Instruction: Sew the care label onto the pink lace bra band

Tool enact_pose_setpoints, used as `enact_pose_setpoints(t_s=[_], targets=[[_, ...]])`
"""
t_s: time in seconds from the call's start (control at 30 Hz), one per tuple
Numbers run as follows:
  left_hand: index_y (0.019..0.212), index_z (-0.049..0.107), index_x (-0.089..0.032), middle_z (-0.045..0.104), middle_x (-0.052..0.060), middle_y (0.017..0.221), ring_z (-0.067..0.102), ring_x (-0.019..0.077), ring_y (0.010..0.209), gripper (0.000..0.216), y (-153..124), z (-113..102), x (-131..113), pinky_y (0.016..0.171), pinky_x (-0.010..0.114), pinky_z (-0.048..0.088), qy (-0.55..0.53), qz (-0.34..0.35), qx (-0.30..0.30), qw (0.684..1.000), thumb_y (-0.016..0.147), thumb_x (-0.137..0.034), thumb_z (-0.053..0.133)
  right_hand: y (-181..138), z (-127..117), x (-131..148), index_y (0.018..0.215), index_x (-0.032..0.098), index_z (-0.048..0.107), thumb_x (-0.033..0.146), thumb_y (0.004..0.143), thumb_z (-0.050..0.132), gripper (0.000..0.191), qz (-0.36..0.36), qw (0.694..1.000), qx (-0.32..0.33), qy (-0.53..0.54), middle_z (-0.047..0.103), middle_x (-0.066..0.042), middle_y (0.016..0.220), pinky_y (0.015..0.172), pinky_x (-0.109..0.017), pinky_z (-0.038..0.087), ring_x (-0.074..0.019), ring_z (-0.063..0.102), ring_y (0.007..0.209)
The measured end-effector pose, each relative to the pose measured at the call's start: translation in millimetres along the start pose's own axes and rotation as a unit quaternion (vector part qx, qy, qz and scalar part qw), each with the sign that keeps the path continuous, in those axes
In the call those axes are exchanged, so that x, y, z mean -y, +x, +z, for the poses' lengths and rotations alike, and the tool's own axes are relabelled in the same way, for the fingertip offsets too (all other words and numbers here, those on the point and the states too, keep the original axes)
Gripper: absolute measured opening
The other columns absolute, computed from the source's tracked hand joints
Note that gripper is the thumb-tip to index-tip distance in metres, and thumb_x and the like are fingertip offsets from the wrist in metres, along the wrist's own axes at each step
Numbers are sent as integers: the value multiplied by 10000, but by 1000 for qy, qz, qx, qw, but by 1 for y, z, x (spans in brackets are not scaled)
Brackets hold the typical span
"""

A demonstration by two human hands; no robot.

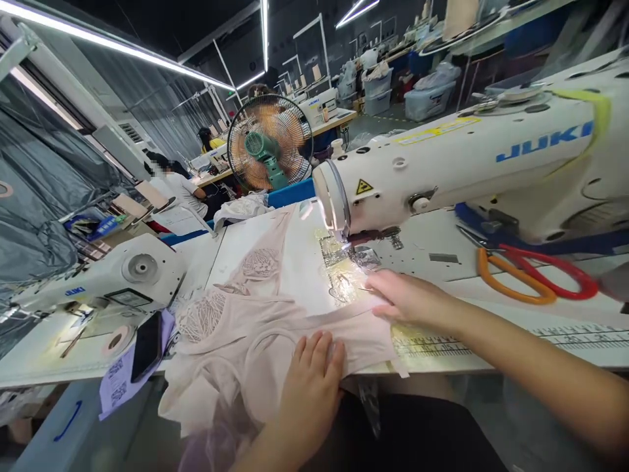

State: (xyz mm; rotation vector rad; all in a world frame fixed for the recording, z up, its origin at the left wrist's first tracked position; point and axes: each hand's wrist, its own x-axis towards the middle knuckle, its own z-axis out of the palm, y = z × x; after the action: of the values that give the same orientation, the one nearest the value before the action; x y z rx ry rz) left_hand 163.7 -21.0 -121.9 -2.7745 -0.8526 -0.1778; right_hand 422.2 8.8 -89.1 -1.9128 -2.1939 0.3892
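Note:
A pale pink bra (265,311) with lace on its cups spreads over the table and hangs past the front edge. My left hand (314,380) lies on the fabric near that edge, fingers stretched out and pressing it down. With thumb and fingers, my right hand (405,298) pinches the top edge of the bra's band. This grip is just in front of the needle area of a white sewing machine (383,177), whose lamp lights the plate. The band lies flat between my two hands.
Scissors (484,269) with orange and red handles lie at the right under the machine arm. Along the front edge runs a ruler strip (540,341). A phone (147,347) rests on purple paper beside a second machine (142,269). Behind stand a fan (255,144) and a seated person (179,190).

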Motion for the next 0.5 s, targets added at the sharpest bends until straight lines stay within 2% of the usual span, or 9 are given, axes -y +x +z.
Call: enact_pose_setpoints(t_s=[0.07,0.13,0.23,0.33,0.43,0.5], targets=[[1308,386,-145,461,124,1331,359,269,1263,490,-7,-3,1,1003,462,342,30,-6,-45,999,821,-106,413,-3,6,-2,907,210,504,274,782,540,144,-1,1000,-9,1,542,-54,941,603,-259,386,-193,559,784],[1261,435,-118,500,144,1280,398,275,1226,491,-18,-9,4,973,462,365,53,-37,-78,995,781,-38,373,-5,12,-5,888,220,499,283,793,512,115,-5,1000,-15,7,537,-48,914,606,-267,386,-197,552,774],[1105,540,-109,601,149,1058,545,256,1001,424,-42,-26,11,847,414,454,43,-111,-96,988,719,-17,393,-5,21,-13,896,226,501,301,811,466,119,-12,999,-26,23,536,-56,909,616,-287,388,-206,547,763],[937,581,-153,615,104,901,571,227,822,364,-69,-50,22,714,369,483,5,-173,-105,979,652,-6,408,-3,31,-19,939,231,508,323,818,426,172,-21,998,-35,41,541,-76,931,628,-302,390,-220,552,785],[881,569,-177,616,73,884,571,208,811,366,-88,-73,33,688,332,481,-111,-236,-109,959,617,1,389,-3,38,-18,912,248,524,357,798,410,195,-31,997,-46,51,549,-79,917,607,-304,395,-214,557,745],[870,561,-188,613,45,854,575,175,792,372,-91,-82,40,681,285,476,-237,-269,-100,928,613,4,372,-4,40,-13,807,263,537,357,789,384,181,-45,996,-67,46,560,-68,908,575,-294,394,-192,549,680]])
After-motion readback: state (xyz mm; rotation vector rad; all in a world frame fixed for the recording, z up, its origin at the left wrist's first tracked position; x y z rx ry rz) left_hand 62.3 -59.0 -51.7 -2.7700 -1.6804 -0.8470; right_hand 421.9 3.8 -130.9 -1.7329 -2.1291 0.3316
